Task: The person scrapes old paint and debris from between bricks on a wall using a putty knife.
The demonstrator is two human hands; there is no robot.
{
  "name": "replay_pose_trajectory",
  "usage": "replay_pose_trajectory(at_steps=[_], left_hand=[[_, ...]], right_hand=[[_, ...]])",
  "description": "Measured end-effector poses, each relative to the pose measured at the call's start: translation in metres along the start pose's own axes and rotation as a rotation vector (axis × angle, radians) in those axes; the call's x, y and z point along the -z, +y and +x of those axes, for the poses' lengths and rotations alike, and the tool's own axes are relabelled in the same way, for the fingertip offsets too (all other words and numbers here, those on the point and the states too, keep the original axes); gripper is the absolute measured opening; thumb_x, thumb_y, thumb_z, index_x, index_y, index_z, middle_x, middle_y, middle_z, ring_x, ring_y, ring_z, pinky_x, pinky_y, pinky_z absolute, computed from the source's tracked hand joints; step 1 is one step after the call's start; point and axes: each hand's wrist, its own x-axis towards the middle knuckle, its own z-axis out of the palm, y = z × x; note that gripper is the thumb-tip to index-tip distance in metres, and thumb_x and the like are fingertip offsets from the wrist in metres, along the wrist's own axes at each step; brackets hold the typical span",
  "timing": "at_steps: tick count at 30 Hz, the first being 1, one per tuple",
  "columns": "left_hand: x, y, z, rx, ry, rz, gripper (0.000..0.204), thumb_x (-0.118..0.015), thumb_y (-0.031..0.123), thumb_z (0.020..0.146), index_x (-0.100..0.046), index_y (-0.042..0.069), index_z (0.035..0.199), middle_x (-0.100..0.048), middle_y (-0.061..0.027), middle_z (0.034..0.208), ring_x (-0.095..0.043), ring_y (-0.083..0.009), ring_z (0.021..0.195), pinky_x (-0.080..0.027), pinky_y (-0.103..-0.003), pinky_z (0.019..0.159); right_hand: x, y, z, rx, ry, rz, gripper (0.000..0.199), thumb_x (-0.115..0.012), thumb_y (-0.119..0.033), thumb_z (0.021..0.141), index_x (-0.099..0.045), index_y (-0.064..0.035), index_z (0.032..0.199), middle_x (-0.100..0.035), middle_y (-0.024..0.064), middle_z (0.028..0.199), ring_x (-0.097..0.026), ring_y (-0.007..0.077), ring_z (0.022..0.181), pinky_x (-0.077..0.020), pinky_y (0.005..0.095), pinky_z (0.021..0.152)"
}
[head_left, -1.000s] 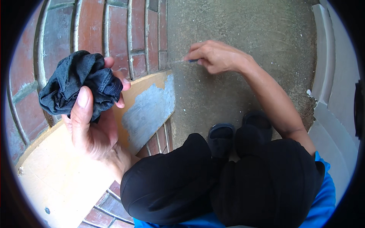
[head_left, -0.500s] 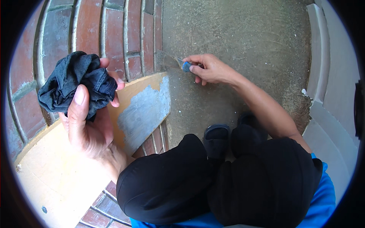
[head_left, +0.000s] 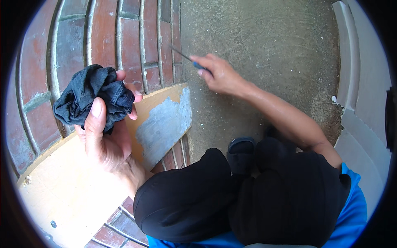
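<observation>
A crumpled dark cloth [head_left: 93,93] is bunched in my left hand [head_left: 111,142], thumb pressed on its near side and fingertips curled round its right side. The hand is raised over the cream ledge at the left. My right hand [head_left: 223,76] grips the blue handle of a putty knife [head_left: 198,65] above the concrete floor. Its thin blade points up and left toward the brick wall and appears almost edge-on. The blade seems apart from the bricks, though depth is hard to judge.
A brick wall [head_left: 103,33] with raised mortar lines rises at the left. The cream ledge [head_left: 58,182] juts from it, with a grey peeled patch [head_left: 163,126] at its end. Concrete floor [head_left: 264,37] runs between it and a pale wall [head_left: 366,82]. My knees and sandals [head_left: 241,155] are below.
My right hand has turned the putty knife, so its blade shows edge-on instead of flat. The view has shifted slightly; my left hand still holds the cloth.
</observation>
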Motion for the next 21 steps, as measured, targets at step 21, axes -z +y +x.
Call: replay_pose_trajectory(at_steps=[21], left_hand=[[-0.003,0.000,0.001,0.024,0.017,-0.041,0.050,-0.064,0.019,0.085,-0.048,-0.010,0.123,-0.063,-0.0281,0.108,-0.066,-0.0341,0.080,-0.053,-0.032,0.056]], right_hand=[[-0.080,-0.038,-0.035,0.027,0.156,0.215,0.048,-0.053,-0.004,0.089,-0.046,0.0038,0.136,-0.052,0.0214,0.095,-0.057,0.0330,0.084,-0.0485,0.0390,0.078]])
